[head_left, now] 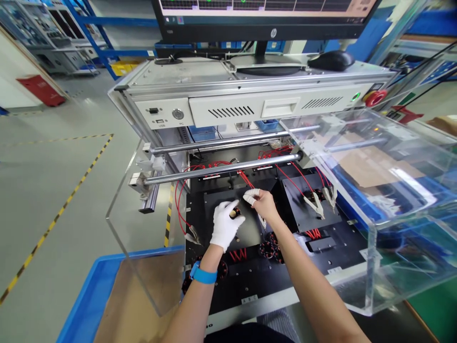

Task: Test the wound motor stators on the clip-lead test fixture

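Note:
My left hand (225,224), in a white glove with a blue band at the wrist, curls its thumb and fingers around a small round wound motor stator (234,213) above the black panel. My right hand (262,202), with white covers on its fingertips, is just to the right, its fingers pinched together; what they hold, if anything, is too small to make out. Below it hangs a pale alligator clip (262,221). More wound stators (270,248) lie on the black fixture near my right forearm. Others are partly hidden by my left wrist.
Alligator clips (314,206) on red wires rest on the right panel; another clip (193,235) lies at left. Steel rods (221,171) cross above the fixture. A clear acrylic cover (371,238) stands at right, an emergency stop button (375,98) behind it. A blue tray (89,281) is lower left.

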The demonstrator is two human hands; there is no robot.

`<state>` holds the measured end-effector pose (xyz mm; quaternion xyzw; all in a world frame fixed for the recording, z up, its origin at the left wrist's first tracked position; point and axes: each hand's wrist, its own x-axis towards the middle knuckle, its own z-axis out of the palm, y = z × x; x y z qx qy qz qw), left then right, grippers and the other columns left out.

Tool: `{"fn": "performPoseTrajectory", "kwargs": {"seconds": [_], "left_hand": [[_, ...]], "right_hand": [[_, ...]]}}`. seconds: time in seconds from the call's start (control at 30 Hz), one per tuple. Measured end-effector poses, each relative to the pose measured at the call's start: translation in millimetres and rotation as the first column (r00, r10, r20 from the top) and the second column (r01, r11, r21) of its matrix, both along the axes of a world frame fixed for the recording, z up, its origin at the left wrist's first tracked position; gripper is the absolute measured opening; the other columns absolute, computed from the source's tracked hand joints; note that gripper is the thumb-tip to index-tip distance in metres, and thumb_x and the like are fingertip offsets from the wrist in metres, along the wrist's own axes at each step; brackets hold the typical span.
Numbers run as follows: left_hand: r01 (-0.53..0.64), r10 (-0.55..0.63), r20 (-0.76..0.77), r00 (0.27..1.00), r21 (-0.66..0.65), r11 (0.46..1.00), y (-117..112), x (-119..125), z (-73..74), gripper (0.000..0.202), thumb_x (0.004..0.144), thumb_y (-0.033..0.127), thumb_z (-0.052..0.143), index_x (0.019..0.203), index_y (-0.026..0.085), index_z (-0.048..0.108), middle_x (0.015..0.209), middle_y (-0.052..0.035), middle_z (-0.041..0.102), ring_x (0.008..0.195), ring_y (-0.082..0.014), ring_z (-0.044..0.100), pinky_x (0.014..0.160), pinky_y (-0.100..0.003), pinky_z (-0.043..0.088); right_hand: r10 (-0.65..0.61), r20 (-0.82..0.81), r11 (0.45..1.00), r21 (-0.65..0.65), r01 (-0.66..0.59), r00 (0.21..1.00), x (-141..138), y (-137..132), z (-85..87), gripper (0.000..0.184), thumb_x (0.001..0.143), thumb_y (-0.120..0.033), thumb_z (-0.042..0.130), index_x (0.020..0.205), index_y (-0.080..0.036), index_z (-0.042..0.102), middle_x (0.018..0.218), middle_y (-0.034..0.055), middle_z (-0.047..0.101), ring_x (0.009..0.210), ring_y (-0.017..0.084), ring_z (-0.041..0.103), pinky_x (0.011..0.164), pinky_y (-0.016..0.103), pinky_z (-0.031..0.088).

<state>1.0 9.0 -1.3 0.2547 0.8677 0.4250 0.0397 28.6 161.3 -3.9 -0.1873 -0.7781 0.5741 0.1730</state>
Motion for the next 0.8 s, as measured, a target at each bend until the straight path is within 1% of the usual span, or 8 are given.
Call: {"fn": "performPoseTrajectory", "kwargs": {"seconds": [0.07, 0.13, 0.23, 0.33, 0.43, 0.53, 0.6, 0.8], "left_hand": [[0.010, -0.010, -0.002, 1.000, -0.005, 1.000, 0, 0, 0.3, 0.047, 0.064, 0.018, 0.066, 0.109, 0.025, 0.059, 0.101, -0.0012, 0.056, 0.097, -0.0199, 0.048, 0.090, -0.035, 0.041], [0.018, -0.018, -0.012, 1.000, -0.004, 1.000, -1, -1, -0.5, 0.048, 0.064, 0.018, 0.066, 0.110, 0.025, 0.058, 0.101, -0.0012, 0.056, 0.096, -0.0199, 0.049, 0.090, -0.035, 0.041], [0.025, -0.025, -0.025, 0.999, -0.003, 1.000, -1, -2, -1.9, 0.047, 0.063, 0.019, 0.067, 0.110, 0.025, 0.059, 0.100, -0.0016, 0.056, 0.095, -0.0197, 0.050, 0.088, -0.035, 0.042], [0.024, -0.024, -0.032, 0.999, -0.009, 1.000, -1, -3, -2.3, 0.047, 0.062, 0.019, 0.067, 0.108, 0.025, 0.059, 0.099, -0.0016, 0.056, 0.094, -0.0194, 0.050, 0.087, -0.035, 0.042], [0.029, -0.029, -0.033, 0.999, -0.012, 1.000, -1, -3, -2.5, 0.047, 0.062, 0.018, 0.067, 0.108, 0.024, 0.059, 0.099, -0.0017, 0.056, 0.094, -0.0194, 0.050, 0.088, -0.035, 0.042], [0.039, -0.040, -0.028, 0.999, -0.011, 0.999, -2, -4, -2.7, 0.048, 0.063, 0.018, 0.067, 0.109, 0.024, 0.059, 0.100, -0.0020, 0.056, 0.095, -0.0194, 0.050, 0.088, -0.035, 0.042], [0.044, -0.044, -0.026, 0.999, -0.012, 0.999, -2, -4, -2.5, 0.047, 0.063, 0.018, 0.067, 0.109, 0.024, 0.059, 0.100, -0.0019, 0.056, 0.095, -0.0194, 0.050, 0.088, -0.034, 0.041], [0.043, -0.043, -0.022, 0.999, -0.013, 0.999, -2, -3, -0.7, 0.046, 0.063, 0.018, 0.067, 0.108, 0.023, 0.059, 0.100, -0.0022, 0.057, 0.096, -0.0195, 0.050, 0.089, -0.034, 0.042]], "right_hand": [[-0.003, -0.085, 0.987, 0.160, 0.017, 0.996, 7, -1, 6.1, 0.018, 0.071, -0.027, 0.060, 0.083, -0.017, 0.068, 0.082, 0.0054, 0.067, 0.073, 0.017, 0.061, 0.069, 0.030, 0.051], [0.049, -0.104, 0.943, 0.331, -0.012, 0.993, 12, -4, 11.6, 0.018, 0.073, -0.020, 0.058, 0.088, -0.019, 0.069, 0.090, 0.0059, 0.066, 0.084, 0.018, 0.060, 0.081, 0.032, 0.048], [0.102, -0.003, 0.833, 0.547, -0.084, 0.995, 12, -9, 16.7, 0.024, 0.077, -0.018, 0.056, 0.097, -0.022, 0.068, 0.099, 0.0060, 0.063, 0.094, 0.018, 0.058, 0.085, 0.030, 0.046], [0.099, 0.129, 0.718, 0.677, -0.161, 0.987, 9, -11, 18.6, 0.023, 0.081, -0.020, 0.053, 0.099, -0.025, 0.067, 0.104, 0.0053, 0.061, 0.098, 0.018, 0.056, 0.084, 0.029, 0.045], [0.095, 0.199, 0.640, 0.738, -0.213, 0.975, 7, -10, 20.1, 0.023, 0.084, -0.023, 0.049, 0.100, -0.026, 0.066, 0.104, 0.0042, 0.061, 0.098, 0.018, 0.055, 0.081, 0.027, 0.045], [0.110, 0.232, 0.584, 0.771, -0.252, 0.967, 7, -9, 21.9, 0.023, 0.086, -0.024, 0.047, 0.100, -0.025, 0.065, 0.104, 0.0037, 0.061, 0.098, 0.018, 0.054, 0.078, 0.026, 0.045], [0.115, 0.255, 0.561, 0.781, -0.275, 0.960, 6, -9, 23.0, 0.023, 0.087, -0.024, 0.046, 0.100, -0.024, 0.065, 0.105, 0.0040, 0.060, 0.098, 0.018, 0.054, 0.078, 0.026, 0.044], [0.097, 0.308, 0.524, 0.793, -0.312, 0.946, 7, -8, 26.8, 0.023, 0.087, -0.025, 0.044, 0.098, -0.022, 0.064, 0.105, 0.0060, 0.059, 0.097, 0.019, 0.054, 0.077, 0.027, 0.044]]}}
